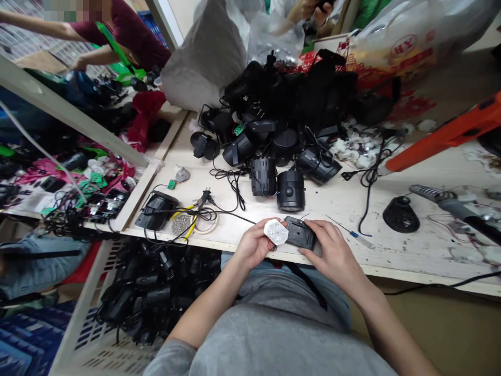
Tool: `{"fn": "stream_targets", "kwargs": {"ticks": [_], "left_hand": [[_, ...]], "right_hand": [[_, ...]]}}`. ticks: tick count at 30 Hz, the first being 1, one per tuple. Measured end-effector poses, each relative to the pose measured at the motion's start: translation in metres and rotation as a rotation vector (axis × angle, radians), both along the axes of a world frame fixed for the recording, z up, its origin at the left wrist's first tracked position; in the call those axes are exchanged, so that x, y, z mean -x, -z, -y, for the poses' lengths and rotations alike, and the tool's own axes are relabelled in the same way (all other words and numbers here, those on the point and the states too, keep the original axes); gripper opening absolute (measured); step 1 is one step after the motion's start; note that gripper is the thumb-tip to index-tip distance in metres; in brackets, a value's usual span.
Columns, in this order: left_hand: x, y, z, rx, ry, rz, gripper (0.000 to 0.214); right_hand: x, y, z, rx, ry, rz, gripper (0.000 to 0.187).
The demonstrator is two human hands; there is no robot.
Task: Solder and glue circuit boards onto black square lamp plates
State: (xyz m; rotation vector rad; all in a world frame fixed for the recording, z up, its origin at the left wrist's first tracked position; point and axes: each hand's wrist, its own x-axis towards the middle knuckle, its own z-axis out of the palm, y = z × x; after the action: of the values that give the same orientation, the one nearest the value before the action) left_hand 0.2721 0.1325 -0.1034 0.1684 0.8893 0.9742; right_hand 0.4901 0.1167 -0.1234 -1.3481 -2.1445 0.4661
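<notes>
Between the thumb and fingers of my left hand (254, 243) is a white hexagonal LED board (276, 232), its face turned up and a bit of red wire below it. My right hand (332, 243) grips the right side of a flat black plastic housing (299, 233) at the table's front edge. The board and the housing are side by side; whether they touch I cannot tell. A thin wire sticks up from the housing. Right of my right hand lies a screwdriver (354, 235) with a blue and clear handle. Black cylindrical lamp housings (290, 190) stand just beyond my hands.
A heap of black lamp parts (297, 99) covers the back. An orange power tool (442, 136) juts in from the right. Left are pliers with yellow handles (190, 225), screws (180, 224) and cables. A white crate (84, 318) of black parts stands below. A co-worker (129, 31) is at upper left.
</notes>
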Motion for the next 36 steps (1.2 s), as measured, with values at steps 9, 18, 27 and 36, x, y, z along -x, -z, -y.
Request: {"fn": "stream_targets", "kwargs": {"ticks": [9, 18, 27, 36], "left_hand": [[-0.001, -0.004, 0.001, 0.054, -0.040, -0.008, 0.022], [0.003, 0.003, 0.001, 0.039, -0.021, 0.016, 0.026], [0.004, 0.002, 0.001, 0.020, 0.017, -0.027, 0.031], [0.002, -0.006, 0.005, -0.017, 0.014, -0.021, 0.029]], "right_hand": [[0.001, 0.001, 0.001, -0.002, 0.007, -0.015, 0.056], [0.001, 0.002, 0.001, -0.002, 0.008, -0.031, 0.056], [0.001, 0.001, 0.001, 0.029, 0.006, -0.017, 0.057], [0.000, 0.003, 0.001, 0.045, 0.006, -0.021, 0.058]]}}
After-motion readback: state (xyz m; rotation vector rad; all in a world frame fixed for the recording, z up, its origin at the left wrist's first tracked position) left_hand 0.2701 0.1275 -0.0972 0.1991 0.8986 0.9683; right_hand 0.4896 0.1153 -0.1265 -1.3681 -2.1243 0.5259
